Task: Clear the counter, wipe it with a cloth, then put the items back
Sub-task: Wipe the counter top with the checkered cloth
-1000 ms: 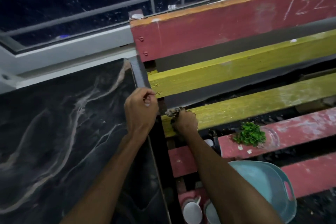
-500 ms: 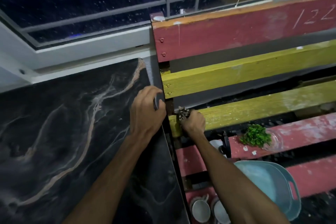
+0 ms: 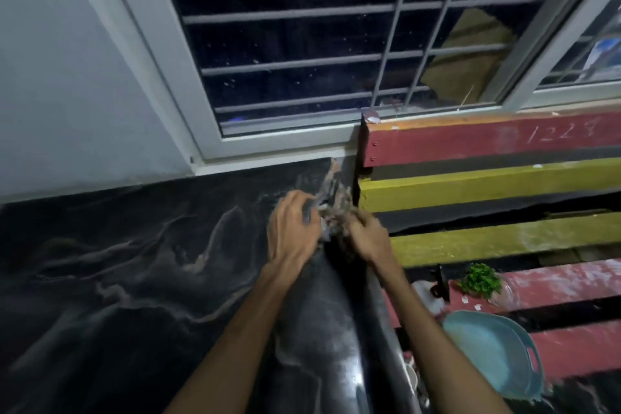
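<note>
The black marble counter (image 3: pixel 134 279) fills the left half of the head view, its top bare. At its right edge, near the back, my left hand (image 3: pixel 292 232) and my right hand (image 3: pixel 368 235) meet around a small crumpled grey cloth (image 3: pixel 331 217), blurred by motion. Both hands have fingers curled on the cloth. Most of the cloth is hidden between the hands.
A bench of red and yellow slats (image 3: pixel 487 185) stands to the right of the counter. On its lower slats lie a glass dish of green herbs (image 3: pixel 480 281), a light blue tray (image 3: pixel 494 353) and white cups (image 3: pixel 411 376). A barred window (image 3: pixel 336 54) runs behind.
My right hand came from the bench slat to the counter's edge and joined my left hand on the cloth. The camera tilted upward, showing more window.
</note>
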